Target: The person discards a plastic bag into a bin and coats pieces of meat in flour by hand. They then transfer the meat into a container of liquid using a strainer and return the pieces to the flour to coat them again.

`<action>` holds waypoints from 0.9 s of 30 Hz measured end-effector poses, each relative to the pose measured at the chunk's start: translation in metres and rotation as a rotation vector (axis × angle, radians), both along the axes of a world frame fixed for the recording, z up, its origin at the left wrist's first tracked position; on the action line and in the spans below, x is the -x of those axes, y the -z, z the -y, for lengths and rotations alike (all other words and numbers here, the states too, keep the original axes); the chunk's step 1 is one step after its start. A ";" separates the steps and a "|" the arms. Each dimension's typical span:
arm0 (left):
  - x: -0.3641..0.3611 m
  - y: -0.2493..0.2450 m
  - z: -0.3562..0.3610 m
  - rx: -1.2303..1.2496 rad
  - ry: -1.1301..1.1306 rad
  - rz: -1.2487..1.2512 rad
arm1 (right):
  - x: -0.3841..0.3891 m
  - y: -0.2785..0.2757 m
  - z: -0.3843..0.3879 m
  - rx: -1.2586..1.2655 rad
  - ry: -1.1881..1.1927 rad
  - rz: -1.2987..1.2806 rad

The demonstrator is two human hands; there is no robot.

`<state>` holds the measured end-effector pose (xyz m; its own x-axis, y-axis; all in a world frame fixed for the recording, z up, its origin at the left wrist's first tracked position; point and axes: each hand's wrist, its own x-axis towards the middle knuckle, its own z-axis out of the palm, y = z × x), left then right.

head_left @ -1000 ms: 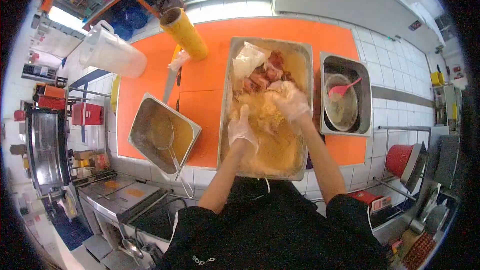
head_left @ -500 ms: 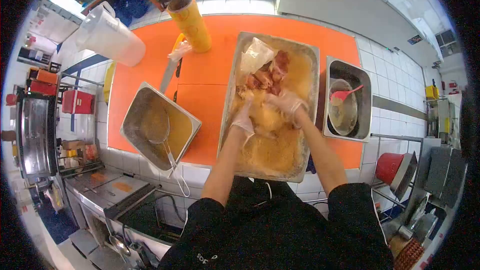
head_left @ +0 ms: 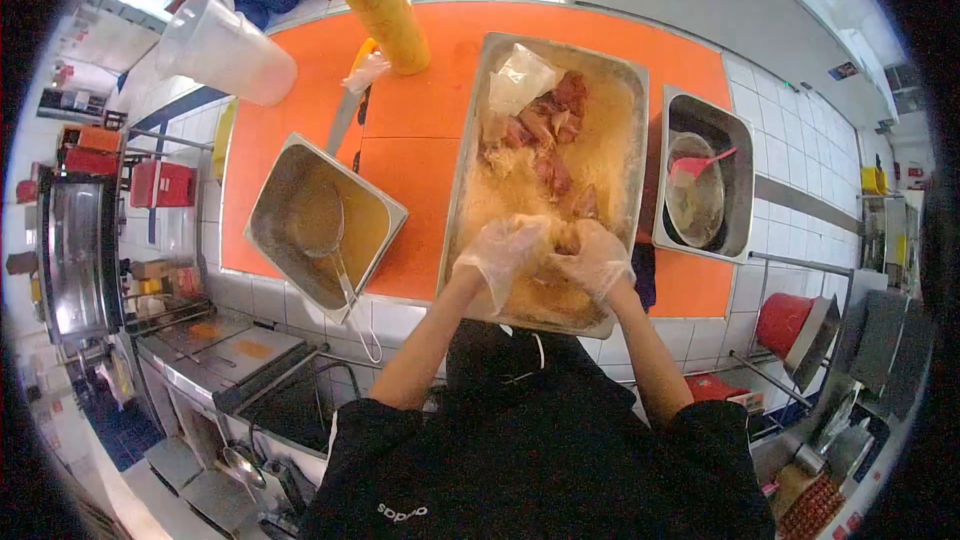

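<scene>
Left hand (head_left: pixel 500 248) and right hand (head_left: pixel 597 258) meet over the crumb tray (head_left: pixel 462 180), fingers curled; any contents are hidden.

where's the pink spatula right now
In the head view the pink spatula is on the person's right, its blade resting in a round bowl inside the small steel pan, just right of the big breading tray.

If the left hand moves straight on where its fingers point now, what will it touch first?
Probably the right gloved hand: the left gloved hand points sideways at it over the yellow crumbs in the long steel tray.
</scene>
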<state>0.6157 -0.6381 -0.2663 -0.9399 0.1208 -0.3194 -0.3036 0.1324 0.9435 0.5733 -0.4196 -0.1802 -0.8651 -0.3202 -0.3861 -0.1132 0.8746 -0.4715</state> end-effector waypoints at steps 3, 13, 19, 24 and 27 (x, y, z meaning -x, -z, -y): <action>-0.015 -0.027 0.015 -0.017 -0.137 0.185 | 0.009 0.001 -0.010 -0.115 0.041 0.050; 0.006 0.012 -0.004 -0.267 -0.253 0.716 | 0.082 0.086 0.047 -0.095 0.097 0.323; 0.029 -0.028 -0.025 -0.026 -0.363 0.656 | 0.057 0.151 0.066 0.190 -0.070 0.449; 0.024 -0.034 -0.021 -0.106 -0.238 0.436 | 0.069 0.093 0.037 0.019 -0.278 0.230; 0.027 -0.117 -0.014 0.271 0.066 0.522 | 0.059 0.013 0.014 -0.230 -0.393 0.297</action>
